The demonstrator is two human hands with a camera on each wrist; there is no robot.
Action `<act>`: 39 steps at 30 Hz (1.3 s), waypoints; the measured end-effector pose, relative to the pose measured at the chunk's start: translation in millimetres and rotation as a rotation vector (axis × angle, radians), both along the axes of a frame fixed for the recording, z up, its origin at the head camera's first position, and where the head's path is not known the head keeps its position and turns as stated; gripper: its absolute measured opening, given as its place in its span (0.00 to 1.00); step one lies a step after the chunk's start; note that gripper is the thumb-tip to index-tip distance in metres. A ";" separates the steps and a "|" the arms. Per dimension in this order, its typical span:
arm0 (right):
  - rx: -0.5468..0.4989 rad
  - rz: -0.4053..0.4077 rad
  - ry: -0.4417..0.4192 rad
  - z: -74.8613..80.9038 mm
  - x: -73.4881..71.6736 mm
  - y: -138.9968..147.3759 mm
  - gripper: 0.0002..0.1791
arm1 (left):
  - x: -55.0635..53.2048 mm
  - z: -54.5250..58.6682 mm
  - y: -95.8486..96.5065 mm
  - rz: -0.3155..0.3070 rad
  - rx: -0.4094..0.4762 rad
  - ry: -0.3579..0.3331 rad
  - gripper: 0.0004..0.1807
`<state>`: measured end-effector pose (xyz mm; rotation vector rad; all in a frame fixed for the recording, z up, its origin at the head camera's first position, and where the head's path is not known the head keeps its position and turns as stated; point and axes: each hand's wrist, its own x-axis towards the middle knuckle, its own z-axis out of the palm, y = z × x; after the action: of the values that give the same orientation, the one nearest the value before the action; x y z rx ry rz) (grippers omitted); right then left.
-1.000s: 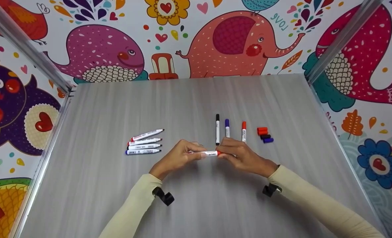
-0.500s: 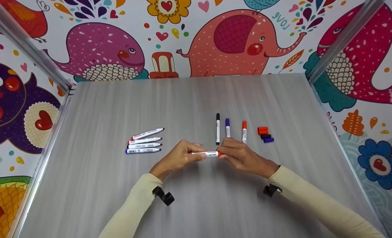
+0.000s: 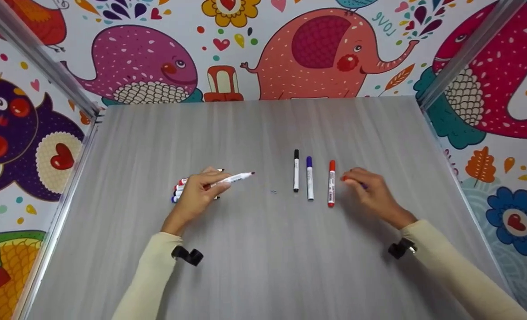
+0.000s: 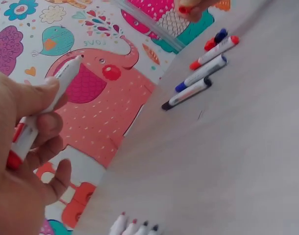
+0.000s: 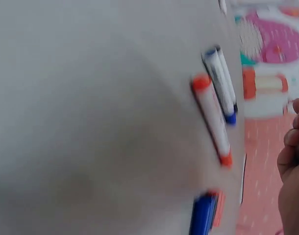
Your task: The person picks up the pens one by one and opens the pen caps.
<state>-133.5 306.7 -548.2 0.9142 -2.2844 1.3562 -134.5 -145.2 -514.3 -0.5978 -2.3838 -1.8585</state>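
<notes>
My left hand (image 3: 193,195) pinches an uncapped red marker (image 3: 240,177), its bare tip pointing right and its red rear end showing in the left wrist view. Between the thumb and fingers of my right hand (image 3: 376,192) is a small red cap (image 3: 344,178), whose round opening faces the left wrist camera. Beneath and behind the left hand lie several uncapped markers (image 3: 178,194), mostly covered in the head view. A capped red marker (image 3: 331,184) lies just left of the right hand. Loose caps (image 5: 202,215), one blue, rest below the right hand, largely hidden from the head camera.
A black-capped marker (image 3: 296,171) and a blue-capped marker (image 3: 309,178) lie side by side near the red one. A small dark mark (image 3: 273,192) is on the grey table (image 3: 263,258). Patterned walls (image 3: 228,53) with metal posts (image 3: 472,53) enclose the table's back and sides.
The hands have parted from the middle. The red cap has come off the marker: the left hand moved left with the marker, the right hand moved right with the cap toward the loose caps.
</notes>
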 end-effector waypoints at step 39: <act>0.052 -0.202 -0.257 -23.7 17.1 36.3 0.19 | 17.9 -46.7 -49.2 0.231 -0.283 0.103 0.12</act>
<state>-116.4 343.0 -571.9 0.5308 -2.5325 1.3984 -116.6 -194.4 -561.0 -0.4020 -2.5406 -1.3795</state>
